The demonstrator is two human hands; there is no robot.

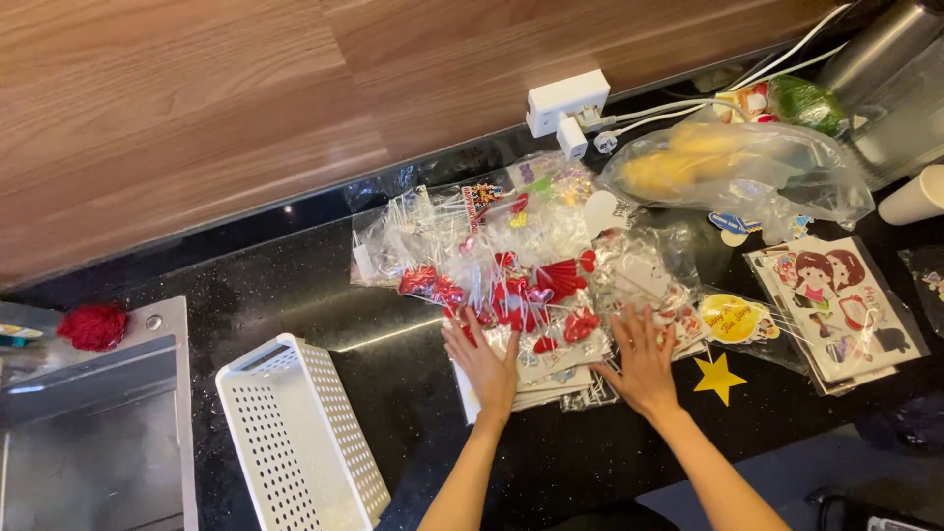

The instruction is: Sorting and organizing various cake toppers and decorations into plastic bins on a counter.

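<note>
L hand [485, 366] + R hand [641, 364] both flat, fingers spread, pressing on pile of clear packets [531, 285] w/ red heart picks, just right of white basket [300, 438]. Risk: slick plastic slides, packets fan out; loose yellow star [719, 377] beside pile gets knocked off counter edge

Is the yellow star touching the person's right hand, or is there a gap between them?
Apart. The head view shows bare black counter between the yellow star and the right hand, which lies flat on the clear packets.

Two bare forearms, no sleeves, left hand [484, 369] and right hand [644, 366] without rings or wristwear
</note>
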